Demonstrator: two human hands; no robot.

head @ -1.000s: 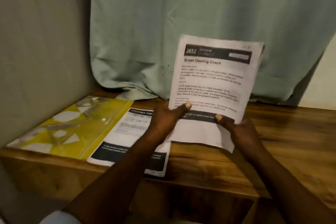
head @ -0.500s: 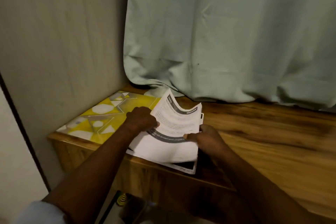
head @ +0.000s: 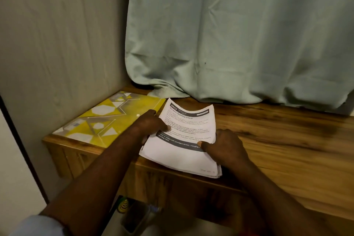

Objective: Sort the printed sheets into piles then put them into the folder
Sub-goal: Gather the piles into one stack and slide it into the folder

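Yellow folder (head: 107,120) flat on bench (head: 277,140), closed. Stack of printed sheets (head: 182,165) just right of folder, near edge hanging slightly over bench front. Top sheet (head: 189,120) titled "Screen Cleaning Check", far end curling up. Left hand (head: 151,123) pinches its folder-side edge, thumb on print. Right hand (head: 225,145) grips edge away from folder, fingers curled, thumb on top. Pale green curtain (head: 229,44) bunched behind folder.

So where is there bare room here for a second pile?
Free: the table right of the sheets, between curtain and front edge. Crowded left: the folder fills the wall corner, and left hand and right hand grip the sheets beside it.
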